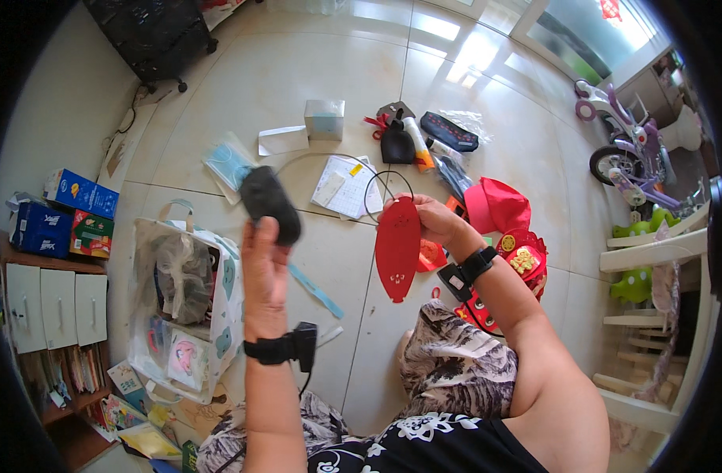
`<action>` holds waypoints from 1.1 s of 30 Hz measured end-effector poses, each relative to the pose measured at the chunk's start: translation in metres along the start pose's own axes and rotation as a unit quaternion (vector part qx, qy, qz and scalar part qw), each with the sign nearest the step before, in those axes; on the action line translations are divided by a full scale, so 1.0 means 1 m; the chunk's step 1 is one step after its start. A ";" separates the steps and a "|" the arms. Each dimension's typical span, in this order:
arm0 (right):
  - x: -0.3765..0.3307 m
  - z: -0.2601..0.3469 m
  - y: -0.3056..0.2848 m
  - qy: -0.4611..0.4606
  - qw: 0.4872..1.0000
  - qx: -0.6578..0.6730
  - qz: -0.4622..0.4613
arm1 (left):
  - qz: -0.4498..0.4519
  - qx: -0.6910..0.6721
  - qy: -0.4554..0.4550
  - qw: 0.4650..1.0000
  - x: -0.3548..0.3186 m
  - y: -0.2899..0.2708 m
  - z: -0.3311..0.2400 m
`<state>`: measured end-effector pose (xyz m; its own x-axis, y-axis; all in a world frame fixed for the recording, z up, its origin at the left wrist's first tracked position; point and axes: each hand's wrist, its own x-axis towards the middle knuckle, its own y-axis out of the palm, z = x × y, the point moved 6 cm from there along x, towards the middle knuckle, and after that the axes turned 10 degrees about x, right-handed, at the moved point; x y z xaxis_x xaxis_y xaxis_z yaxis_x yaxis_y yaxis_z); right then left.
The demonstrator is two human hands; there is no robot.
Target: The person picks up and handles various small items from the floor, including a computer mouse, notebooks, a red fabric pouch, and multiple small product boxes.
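Note:
My left hand (pixel 264 264) grips a black, rounded oblong object (pixel 271 203), slightly blurred, whose exact kind I cannot tell. It is raised over the floor, close to a fabric basket. A thin dark cord (pixel 321 155) arcs from near it toward my right hand (pixel 442 223). That hand pinches the upper edge of a flat red oval piece (pixel 398 248) with small cut-outs and pointed ends, hanging upright. Its fingertips are partly hidden behind the piece. Loops of the dark cord lie around its top. Both wrists wear black straps with small boxes.
White fabric basket (pixel 228 272) at left holds bagged things. Ahead lie blue face masks (pixel 228 164), a silver box (pixel 325 120), papers (pixel 345 188), a black bottle (pixel 397 143) and a patterned pouch (pixel 449 131). Red cap (pixel 496 205) lies right; a child's bicycle (pixel 625 150) stands beyond.

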<state>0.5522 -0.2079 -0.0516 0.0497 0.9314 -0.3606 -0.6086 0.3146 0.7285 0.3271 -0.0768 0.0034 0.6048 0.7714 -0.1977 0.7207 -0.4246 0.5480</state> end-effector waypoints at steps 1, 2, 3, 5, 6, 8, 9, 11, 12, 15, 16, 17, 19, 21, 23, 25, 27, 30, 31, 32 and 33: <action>0.002 -0.005 0.010 0.018 0.999 0.010 0.037 | 0.032 -0.006 -0.044 0.999 -0.005 0.013 0.013; 0.005 -0.012 0.017 0.026 0.999 0.024 0.041 | 0.069 -0.017 -0.077 0.995 -0.010 0.026 0.025; 0.006 -0.016 0.020 0.026 0.999 0.024 0.042 | 0.088 -0.031 -0.118 0.989 -0.016 0.037 0.036; 0.007 -0.032 0.025 0.107 0.993 -0.042 0.032 | 0.131 -0.049 -0.192 0.971 -0.027 0.051 0.044; 0.008 -0.037 0.034 0.115 0.988 -0.102 0.011 | 0.139 -0.037 -0.181 0.973 -0.027 0.049 0.047; 0.011 -0.042 0.036 0.107 0.991 -0.080 0.016 | 0.125 -0.063 -0.172 0.975 -0.021 0.040 0.047; 0.015 -0.043 0.039 0.099 0.993 -0.059 0.020 | 0.110 -0.090 -0.162 0.977 -0.018 0.034 0.045; 0.010 -0.037 0.038 0.064 0.994 -0.091 -0.007 | -0.004 -0.164 -0.122 0.979 -0.012 0.014 0.040; 0.004 -0.026 0.043 0.026 0.989 -0.146 -0.004 | -0.012 -0.193 -0.116 0.974 -0.009 0.009 0.037; 0.006 -0.024 0.036 0.001 0.974 -0.222 0.036 | -0.012 -0.238 -0.110 0.965 -0.006 0.009 0.035; 0.010 -0.029 0.041 -0.050 0.964 -0.255 0.052 | -0.009 -0.252 -0.110 0.961 -0.007 0.010 0.033; 0.012 -0.033 0.047 -0.101 0.950 -0.288 0.068 | -0.009 -0.250 -0.108 0.962 -0.006 0.009 0.030; 0.001 -0.018 0.073 -0.220 0.876 -0.428 0.036 | -0.009 -0.280 -0.100 0.955 -0.005 0.008 0.027; -0.020 0.001 0.101 -0.418 0.711 -0.565 -0.004 | 0.011 -0.292 -0.094 0.952 -0.008 0.014 0.021; -0.027 0.007 0.115 -0.445 0.680 -0.582 -0.022 | 0.032 -0.302 -0.087 0.949 -0.008 0.018 0.017; -0.035 0.014 0.125 -0.512 0.632 -0.580 -0.051 | 0.049 -0.321 -0.086 0.942 -0.008 0.019 0.016; -0.039 0.018 0.131 -0.519 0.609 -0.599 -0.039 | 0.061 -0.342 -0.089 0.934 -0.008 0.023 0.014; -0.042 0.014 0.135 -0.532 0.546 -0.647 0.000 | 0.048 -0.368 -0.072 0.926 -0.005 0.017 0.011; -0.043 0.010 0.138 -0.538 0.506 -0.674 0.030 | 0.024 -0.373 -0.053 0.926 -0.003 0.009 0.007; -0.045 0.011 0.139 -0.547 0.495 -0.674 0.032 | 0.027 -0.376 -0.024 0.926 0.001 0.002 -0.002; -0.046 0.013 0.136 -0.547 0.495 -0.675 0.033 | 0.021 -0.381 -0.009 0.924 0.004 -0.003 -0.011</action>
<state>0.4772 -0.2055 0.0712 -0.0562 0.7057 0.7062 -0.5756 0.5551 -0.6005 0.3239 -0.0680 0.0100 0.6371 0.7510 -0.1735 0.2532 0.0087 0.9674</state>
